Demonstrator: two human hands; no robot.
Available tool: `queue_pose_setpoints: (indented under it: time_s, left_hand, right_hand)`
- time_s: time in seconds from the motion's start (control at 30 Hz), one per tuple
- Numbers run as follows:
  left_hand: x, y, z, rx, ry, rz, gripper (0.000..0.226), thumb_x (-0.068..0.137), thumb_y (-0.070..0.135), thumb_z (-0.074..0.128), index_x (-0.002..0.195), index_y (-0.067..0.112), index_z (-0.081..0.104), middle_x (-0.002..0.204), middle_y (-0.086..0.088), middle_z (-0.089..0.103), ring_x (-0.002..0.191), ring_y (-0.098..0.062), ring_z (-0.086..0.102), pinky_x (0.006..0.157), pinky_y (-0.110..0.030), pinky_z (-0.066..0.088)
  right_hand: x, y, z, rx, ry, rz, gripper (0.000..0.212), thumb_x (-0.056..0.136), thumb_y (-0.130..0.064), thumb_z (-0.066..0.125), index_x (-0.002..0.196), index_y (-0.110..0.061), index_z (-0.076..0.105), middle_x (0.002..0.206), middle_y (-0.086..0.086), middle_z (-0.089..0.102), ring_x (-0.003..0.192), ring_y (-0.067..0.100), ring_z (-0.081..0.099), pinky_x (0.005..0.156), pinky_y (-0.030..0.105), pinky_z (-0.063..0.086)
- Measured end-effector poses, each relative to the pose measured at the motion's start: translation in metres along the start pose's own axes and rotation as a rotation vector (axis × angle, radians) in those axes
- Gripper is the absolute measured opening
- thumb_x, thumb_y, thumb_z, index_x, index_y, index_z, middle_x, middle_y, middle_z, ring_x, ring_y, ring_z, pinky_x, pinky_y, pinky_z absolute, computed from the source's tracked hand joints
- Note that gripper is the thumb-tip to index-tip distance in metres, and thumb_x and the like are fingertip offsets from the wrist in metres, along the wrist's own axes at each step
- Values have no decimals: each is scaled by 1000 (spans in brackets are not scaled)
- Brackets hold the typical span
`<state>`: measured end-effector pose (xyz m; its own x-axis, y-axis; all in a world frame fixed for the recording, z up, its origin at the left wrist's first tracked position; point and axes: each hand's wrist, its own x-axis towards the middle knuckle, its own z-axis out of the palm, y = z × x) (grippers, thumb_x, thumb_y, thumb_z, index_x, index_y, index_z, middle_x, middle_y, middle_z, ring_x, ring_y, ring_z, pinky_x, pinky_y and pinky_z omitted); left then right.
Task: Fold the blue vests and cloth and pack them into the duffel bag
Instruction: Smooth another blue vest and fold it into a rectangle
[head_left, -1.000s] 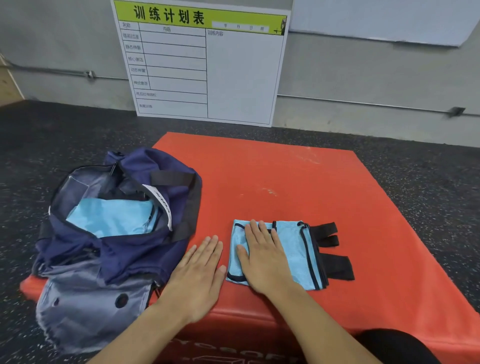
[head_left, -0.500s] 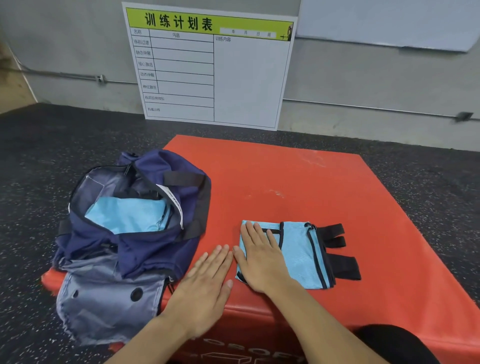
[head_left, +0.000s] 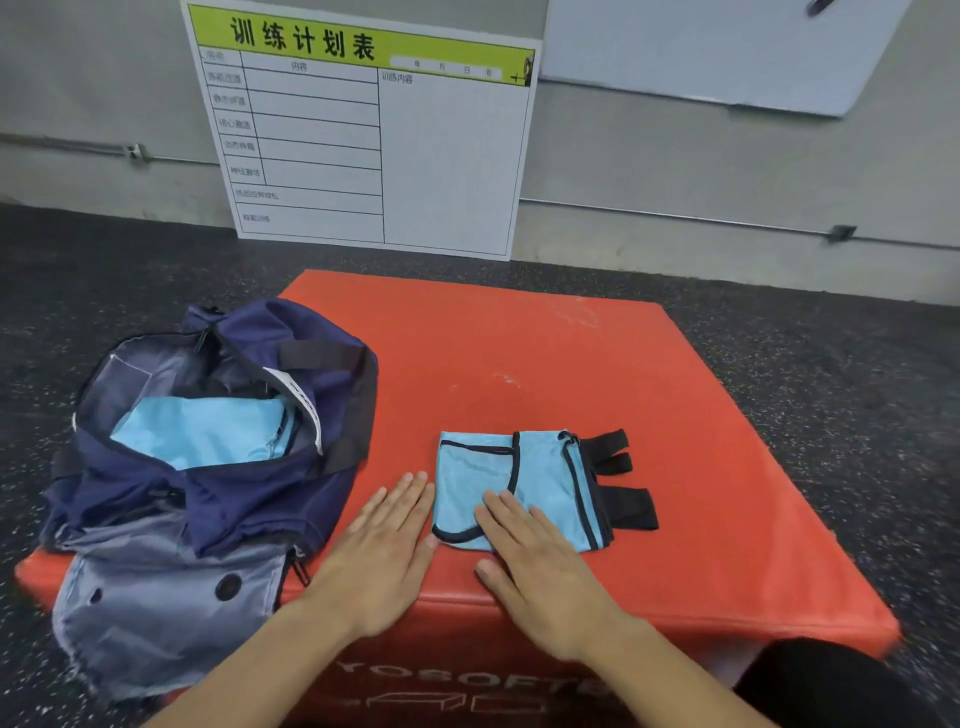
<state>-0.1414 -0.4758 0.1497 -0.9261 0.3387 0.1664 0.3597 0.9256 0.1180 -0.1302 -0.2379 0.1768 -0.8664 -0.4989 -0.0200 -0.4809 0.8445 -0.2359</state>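
The folded blue vest (head_left: 524, 488) lies long axis left-right, black straps (head_left: 621, 483) pointing right, near the red surface's (head_left: 519, 353) front edge. Both hands flat, fingers straight: right hand (head_left: 540, 571) on it, left hand (head_left: 384, 545) just beside. Duffel bag (head_left: 208, 447) gapes left, apparently holding blue cloth (head_left: 202, 431).

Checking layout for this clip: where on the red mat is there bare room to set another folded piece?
Bare: the red mat behind the folded vest, and right of its black straps. Crowded: the duffel bag takes the left side; both hands fill the near edge.
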Motion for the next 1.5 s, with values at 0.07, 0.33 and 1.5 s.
queue_pose_setpoints:
  time_s: [0.07, 0.33, 1.5]
  left_hand:
    - [3, 3, -3, -33, -26, -3, 68, 103, 53, 5, 162, 19, 6, 167, 6, -4, 153, -7, -12, 121, -29, -9]
    - [6, 7, -4, -74, -82, -20, 81, 91, 60, -9, 161, 21, -3, 167, 7, -10, 151, -4, -19, 122, -28, -12]
    - [40, 30, -10, -119, -83, 183, 63, 105, 53, 28, 161, 33, 7, 167, 19, -3, 149, 5, -18, 124, -26, -8]
  right_hand:
    - [-18, 7, -3, 63, -1, 22, 76, 98, -66, 9, 164, -27, 9, 169, -14, -8, 153, 0, -16, 127, 30, -7]
    - [-84, 26, -16, 253, -25, 54, 56, 107, -54, 29, 161, -41, 19, 166, -27, -2, 150, -10, -10, 125, 19, 1]
    - [-33, 76, -37, 103, -86, -64, 55, 108, -56, 25, 153, -30, 42, 166, -18, 13, 154, -1, -2, 126, 24, 3]
